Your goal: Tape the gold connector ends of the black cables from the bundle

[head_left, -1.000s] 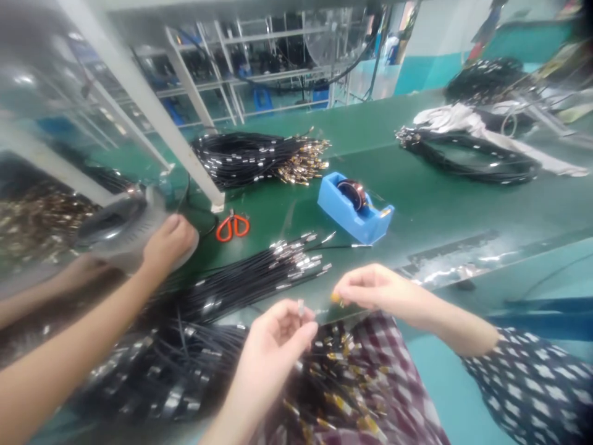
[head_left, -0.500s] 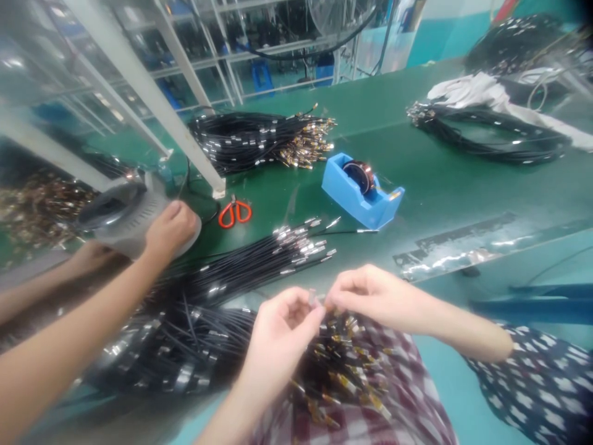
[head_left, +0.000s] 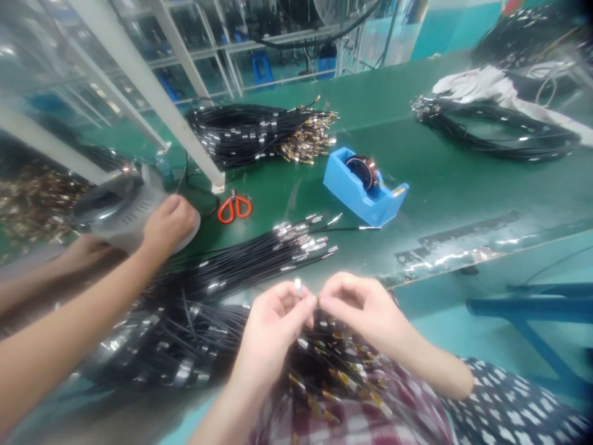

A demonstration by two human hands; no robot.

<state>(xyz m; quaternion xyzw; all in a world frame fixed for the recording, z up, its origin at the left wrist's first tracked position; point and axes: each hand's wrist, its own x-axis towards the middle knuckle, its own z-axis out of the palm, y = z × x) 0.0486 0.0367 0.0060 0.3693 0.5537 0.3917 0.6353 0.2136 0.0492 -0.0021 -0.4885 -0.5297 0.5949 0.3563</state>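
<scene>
My left hand is closed in a pinch above the lap, with the pale metallic tip of a cable connector standing out above its fingers. My right hand meets it fingertip to fingertip, thumb and forefinger pressed together; what they pinch is too small to make out. Below both hands, black cables with amber-taped metal ends lie across a checked cloth. On the green bench beyond sits a blue tape dispenser holding an amber tape roll.
Red-handled snips lie near a bundle of silver-tipped black cables. Another bundle rests behind. At left, a co-worker's hands are on a grey machine. A white metal post rises beside them. Coiled cables lie at right.
My right hand has shifted left and its forearm has swung lower. The connector tip in my left hand has moved slightly left and up. The co-worker's hands have hardly moved.
</scene>
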